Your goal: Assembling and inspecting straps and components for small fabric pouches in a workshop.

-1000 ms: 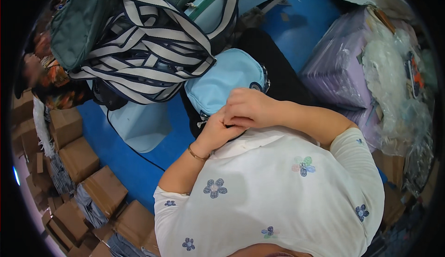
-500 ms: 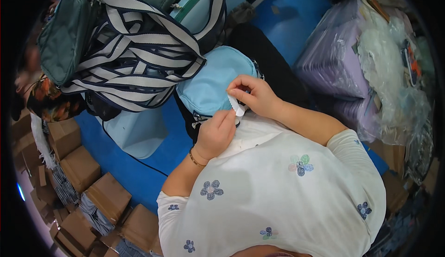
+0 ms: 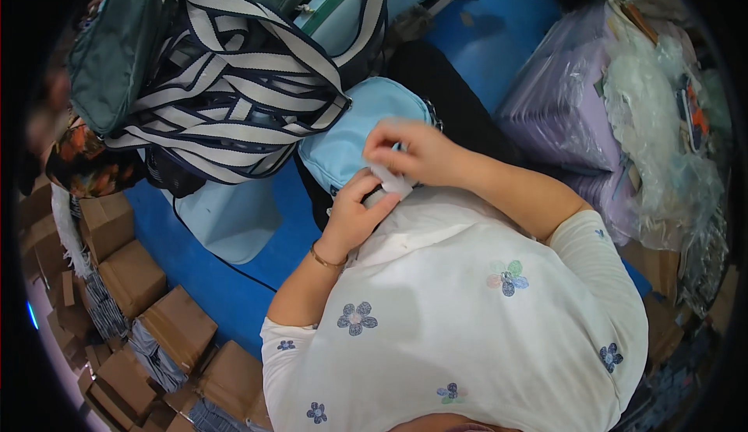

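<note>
A light blue zippered pouch rests against my lap. Just over its near edge, a small white strip, perhaps paper or tape, is between my two hands. My left hand is closed around the strip's lower end, with thumb and forefinger about it. Above, my right hand is curled, thumb and fingers at the strip's upper end; its fingertips are smeared by motion. The pouch's near edge is partly hidden behind both hands.
Striped webbing straps and dark green bags are heaped at the upper left. Plastic-wrapped purple stacks stand on the right. Cardboard boxes line the lower left beside a blue surface.
My right hand has moved a little left and curled over the strip. The left hand has shifted slightly left, its thumb and forefinger now more spread. The strip has turned.
</note>
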A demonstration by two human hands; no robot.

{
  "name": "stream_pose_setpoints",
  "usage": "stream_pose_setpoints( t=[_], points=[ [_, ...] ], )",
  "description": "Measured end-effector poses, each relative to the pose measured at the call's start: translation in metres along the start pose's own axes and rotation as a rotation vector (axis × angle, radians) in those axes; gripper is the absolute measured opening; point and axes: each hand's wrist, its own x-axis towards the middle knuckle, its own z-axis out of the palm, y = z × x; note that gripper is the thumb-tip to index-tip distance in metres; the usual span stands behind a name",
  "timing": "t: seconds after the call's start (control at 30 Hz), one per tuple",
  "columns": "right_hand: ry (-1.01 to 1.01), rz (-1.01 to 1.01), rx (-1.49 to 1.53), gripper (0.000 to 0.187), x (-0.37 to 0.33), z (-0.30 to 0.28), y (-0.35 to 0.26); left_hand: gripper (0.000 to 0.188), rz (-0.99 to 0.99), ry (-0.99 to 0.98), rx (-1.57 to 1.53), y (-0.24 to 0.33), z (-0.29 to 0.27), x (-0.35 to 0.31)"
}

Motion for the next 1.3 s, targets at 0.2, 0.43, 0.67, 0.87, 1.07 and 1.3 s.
stream_pose_setpoints(
  t=[0.2,0.43,0.67,0.87,1.07,1.3],
  points=[
    [0.134,0.23,0.319,0.012,-0.011,0.009,0.034,0.032,0.361,0.215,0.587,0.005,0.01,-0.017],
    [0.136,0.056,0.162,0.005,-0.005,0.003,0.019,0.027,0.093,0.338,0.133,-0.004,0.011,-0.012],
    [-0.152,-0.435,-0.316,0.007,0.004,0.017,0.007,0.022,-0.035,0.02,-0.041,-0.005,0.007,0.002],
    [0.118,0.118,0.191,0.008,-0.007,0.005,0.02,0.025,0.171,0.114,0.362,0.011,0.012,0.0],
    [0.325,0.281,0.395,0.012,-0.01,0.011,0.035,0.029,0.218,0.233,0.728,0.015,0.025,-0.015],
    [0.035,-0.284,-0.134,0.006,0.0,0.0,0.007,0.02,0.048,0.363,0.104,0.012,0.019,0.002]
  ],
)
